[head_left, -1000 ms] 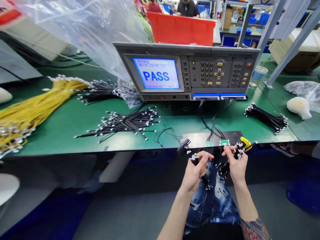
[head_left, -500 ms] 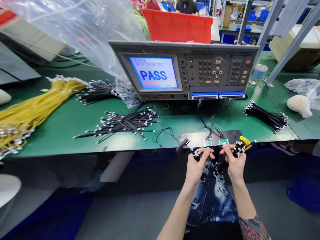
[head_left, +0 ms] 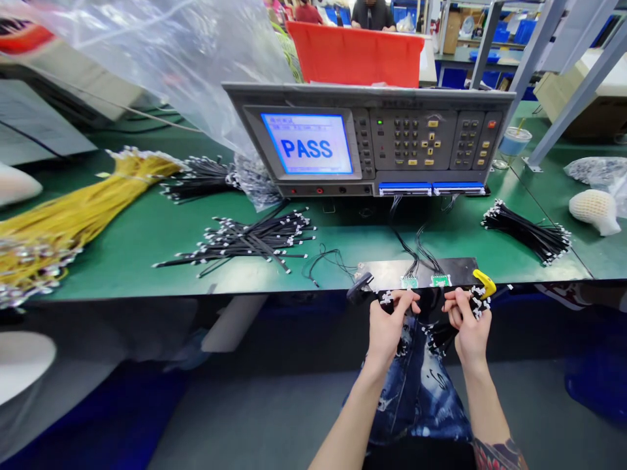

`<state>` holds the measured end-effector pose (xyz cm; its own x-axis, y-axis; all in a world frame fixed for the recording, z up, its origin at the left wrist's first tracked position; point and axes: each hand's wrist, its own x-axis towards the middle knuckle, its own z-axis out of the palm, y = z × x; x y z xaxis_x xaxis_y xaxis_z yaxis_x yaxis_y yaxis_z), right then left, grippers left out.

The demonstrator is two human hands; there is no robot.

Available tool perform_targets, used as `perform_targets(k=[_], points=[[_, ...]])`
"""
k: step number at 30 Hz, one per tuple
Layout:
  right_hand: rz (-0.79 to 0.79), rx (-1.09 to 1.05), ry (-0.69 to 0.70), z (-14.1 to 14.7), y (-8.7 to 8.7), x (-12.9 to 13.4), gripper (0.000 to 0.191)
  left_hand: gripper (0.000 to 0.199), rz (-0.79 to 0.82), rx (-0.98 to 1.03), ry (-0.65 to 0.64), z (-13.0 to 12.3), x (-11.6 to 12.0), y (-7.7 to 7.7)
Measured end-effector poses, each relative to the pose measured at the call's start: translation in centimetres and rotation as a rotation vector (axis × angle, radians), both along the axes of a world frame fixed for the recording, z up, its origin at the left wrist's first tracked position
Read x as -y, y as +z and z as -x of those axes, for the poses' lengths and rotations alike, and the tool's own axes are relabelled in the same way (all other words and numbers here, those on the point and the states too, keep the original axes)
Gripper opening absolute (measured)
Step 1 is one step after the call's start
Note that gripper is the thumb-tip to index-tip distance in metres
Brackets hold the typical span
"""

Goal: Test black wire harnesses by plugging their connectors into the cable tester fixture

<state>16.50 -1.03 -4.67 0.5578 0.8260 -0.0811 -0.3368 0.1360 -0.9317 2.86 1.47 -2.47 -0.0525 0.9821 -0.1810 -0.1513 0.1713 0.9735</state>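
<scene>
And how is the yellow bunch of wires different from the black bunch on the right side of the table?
The yellow bunch is brightly coloured, while the black bunch is dark. The yellow bunch looks longer and bigger than the black bunch. The yellow bunch is at the far left of the picture; the black bunch is over on the right. Both have white ends.
</scene>
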Motion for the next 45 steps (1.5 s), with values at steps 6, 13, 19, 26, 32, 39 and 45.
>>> perform_targets(k=[6,13,19,26,32,39,45], points=[[-0.012,0.018,0.005,-0.1,-0.1,0.2,0.040,0.027,0.012,0.033,0.002,-0.1,0.0,0.5],[0.005,0.009,0.001,-0.2,-0.1,0.3,0.040,0.026,0.020,0.053,0.024,-0.2,-0.1,0.7],[0.002,0.027,0.009,-0.1,-0.5,0.3,0.039,0.026,-0.003,0.027,0.008,-0.1,-0.4,0.8],[0.036,-0.001,-0.011,0.1,-0.5,0.3,0.043,0.027,-0.037,0.006,0.073,-0.5,-0.3,0.4],[0.126,0.027,0.037,0.1,-0.8,0.2,0.051,0.032,-0.049,-0.044,0.003,0.3,-0.4,0.4],[0.126,0.055,0.294,0.1,0.8,-0.1,0.056,0.036,-0.067,-0.074,-0.240,1.4,0.4,0.6],[-0.046,0.003,0.350,-1.7,2.7,1.5,0.048,0.050,-0.026,0.003,-0.284,2.3,1.4,1.9]])
